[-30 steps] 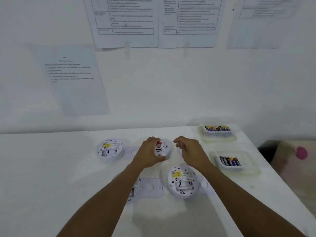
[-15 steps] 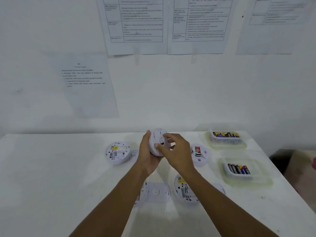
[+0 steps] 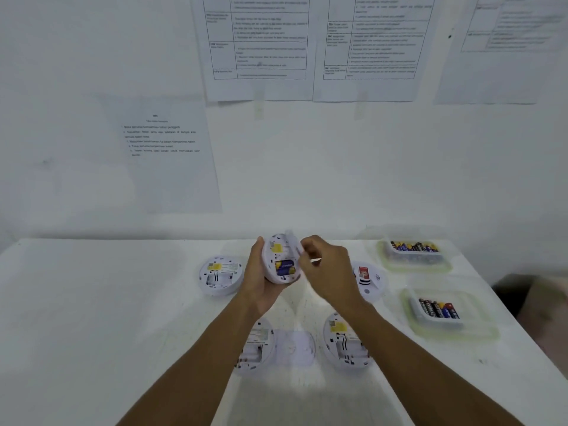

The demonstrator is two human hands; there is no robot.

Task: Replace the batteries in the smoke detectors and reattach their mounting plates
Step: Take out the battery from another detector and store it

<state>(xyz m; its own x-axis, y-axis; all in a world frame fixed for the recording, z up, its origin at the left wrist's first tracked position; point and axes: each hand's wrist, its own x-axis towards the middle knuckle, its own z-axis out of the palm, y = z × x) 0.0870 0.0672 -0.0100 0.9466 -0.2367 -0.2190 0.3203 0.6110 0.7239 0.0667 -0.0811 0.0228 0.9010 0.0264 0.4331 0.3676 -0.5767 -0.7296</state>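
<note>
While the left hand (image 3: pixel 261 281) is gripping a detector (image 3: pixel 278 256) above the far middle of the table (image 3: pixel 92 302), fingers wrapped round its left rim and underside, the right hand (image 3: pixel 329 269) is closing curled fingers on a blurred white plate (image 3: pixel 294 245) at the detector's right edge. The two hands are working close together with only the detector between them. The detector is standing on edge, its open back facing the camera and its long axis running from near to far, the far end tipped up. A blue and yellow battery (image 3: pixel 284 267) is sitting in the lower half of the back; blur is hiding which way it points.

A far-left detector (image 3: pixel 219 278) is lying back-up just left of the left hand. A right detector (image 3: pixel 368 279) is lying face-up, showing a red label, partly behind the right wrist. A near-left detector (image 3: pixel 256 345) and a near-right detector (image 3: pixel 342 345) are lying back-up under the forearms, with a loose plate (image 3: pixel 296 347) between them. At the right, a far tray (image 3: pixel 415 257) and a near tray (image 3: pixel 436 322) are each holding a row of batteries. Papers (image 3: pixel 261 47) are hanging on the wall behind.
</note>
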